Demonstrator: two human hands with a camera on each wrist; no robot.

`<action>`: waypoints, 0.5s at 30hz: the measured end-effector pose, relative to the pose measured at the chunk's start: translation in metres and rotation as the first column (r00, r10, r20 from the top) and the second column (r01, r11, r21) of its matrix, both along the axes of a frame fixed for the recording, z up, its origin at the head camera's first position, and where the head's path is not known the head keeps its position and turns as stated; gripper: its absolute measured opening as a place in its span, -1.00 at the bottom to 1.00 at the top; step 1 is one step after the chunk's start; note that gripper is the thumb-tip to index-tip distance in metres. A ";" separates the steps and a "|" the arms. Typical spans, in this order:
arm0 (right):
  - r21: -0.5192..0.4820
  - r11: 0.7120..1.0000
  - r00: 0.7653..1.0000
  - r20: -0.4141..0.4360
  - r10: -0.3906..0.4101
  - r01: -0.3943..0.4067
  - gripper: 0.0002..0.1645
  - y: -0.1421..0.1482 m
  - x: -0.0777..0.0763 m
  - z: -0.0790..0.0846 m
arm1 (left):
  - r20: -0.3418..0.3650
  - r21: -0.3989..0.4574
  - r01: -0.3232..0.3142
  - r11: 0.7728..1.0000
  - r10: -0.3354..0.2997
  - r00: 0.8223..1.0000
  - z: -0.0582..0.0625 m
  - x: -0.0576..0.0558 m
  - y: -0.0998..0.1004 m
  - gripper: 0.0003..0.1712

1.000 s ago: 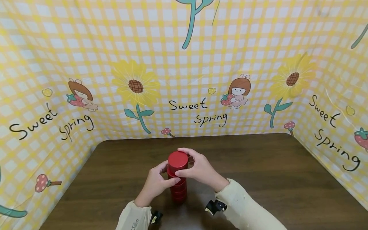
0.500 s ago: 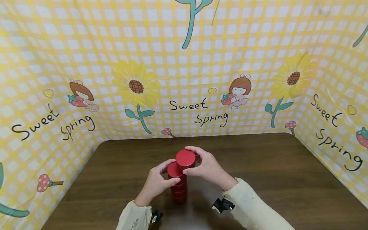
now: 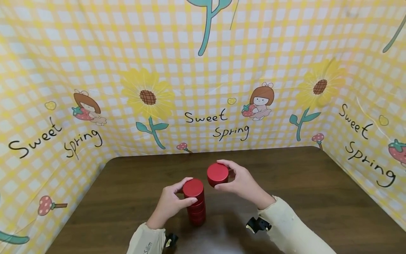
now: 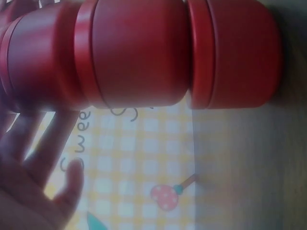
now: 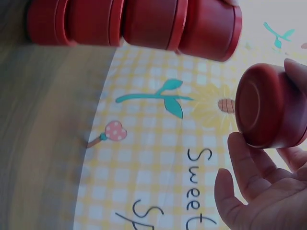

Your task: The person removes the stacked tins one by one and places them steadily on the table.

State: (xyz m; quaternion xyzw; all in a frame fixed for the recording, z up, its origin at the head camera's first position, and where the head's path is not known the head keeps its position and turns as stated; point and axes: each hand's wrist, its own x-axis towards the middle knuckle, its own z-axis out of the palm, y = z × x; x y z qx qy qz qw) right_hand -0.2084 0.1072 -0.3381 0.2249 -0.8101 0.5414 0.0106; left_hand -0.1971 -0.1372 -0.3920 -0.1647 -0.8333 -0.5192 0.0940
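Note:
Several round red lidded tins (image 3: 197,213) are piled into a column on the dark wooden table (image 3: 133,190). My left hand (image 3: 168,203) grips the topmost tin (image 3: 193,188) of that pile, thumb at its near side and fingers round the back. To the right of the pile, a separate red tin (image 3: 217,173) is held up by my right hand (image 3: 244,181), between thumb and fingers. Its smooth underside shows in the right wrist view, where a gap parts this held tin (image 5: 261,105) from the column (image 5: 153,24). Lids and seams of the piled tins (image 4: 139,52) appear in the left wrist view.
A yellow checked cloth (image 3: 203,77) with flowers and lettering hangs behind the table and along both sides. A black wrist camera (image 3: 258,224) sits by the right sleeve, another black camera (image 3: 171,240) by the left sleeve.
My right hand has lifted the uppermost tin off the column and carried it to the right, uncovering the tin beneath. My left hand has stayed round the column's upper part.

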 end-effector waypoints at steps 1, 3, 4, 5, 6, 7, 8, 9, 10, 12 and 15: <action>-0.002 1.000 1.000 0.003 -0.009 0.009 -0.21 0.003 0.000 0.000 | 0.001 0.001 -0.002 1.000 0.002 1.000 0.000 0.000 0.000 -0.39; -0.004 1.000 1.000 0.005 -0.028 0.028 -0.22 0.007 -0.001 0.000 | 0.000 0.005 -0.001 1.000 0.001 1.000 -0.001 0.000 0.000 -0.39; -0.008 0.999 0.999 0.006 -0.036 0.036 -0.22 0.009 -0.001 0.001 | -0.001 0.006 0.000 1.000 0.000 1.000 -0.001 0.000 0.000 -0.39; -0.010 0.999 0.999 0.006 -0.042 0.042 -0.22 0.011 -0.001 0.000 | -0.004 0.008 0.003 1.000 -0.003 1.000 -0.001 0.000 0.000 -0.39; -0.008 0.999 0.999 0.003 -0.046 0.046 -0.22 0.013 -0.001 0.000 | -0.007 0.010 0.006 1.000 -0.006 1.000 0.000 0.000 -0.001 -0.39; -0.007 0.999 0.999 0.002 -0.048 0.048 -0.22 0.014 -0.002 -0.001 | -0.012 0.011 0.008 1.000 -0.008 1.000 0.000 0.000 -0.001 -0.39; -0.009 0.999 0.999 0.004 -0.048 0.048 -0.22 0.016 -0.002 -0.002 | -0.014 0.012 0.010 1.000 -0.010 1.000 0.000 0.000 -0.001 -0.39; -0.012 0.999 0.999 0.010 -0.047 0.048 -0.22 0.017 -0.002 -0.003 | -0.016 0.013 0.012 1.000 -0.012 1.000 0.000 0.000 -0.001 -0.39; -0.016 0.999 0.999 0.016 -0.046 0.046 -0.22 0.018 -0.003 -0.005 | -0.017 0.013 0.013 1.000 -0.012 1.000 0.001 0.000 -0.001 -0.39; -0.019 0.999 0.999 0.022 -0.046 0.047 -0.22 0.020 -0.003 -0.008 | -0.017 0.015 0.016 1.000 -0.016 1.000 0.001 0.001 -0.001 -0.39; -0.024 0.999 0.999 0.029 -0.045 0.046 -0.22 0.024 -0.003 -0.013 | -0.024 0.016 0.030 0.999 -0.030 0.999 0.000 0.001 -0.002 -0.37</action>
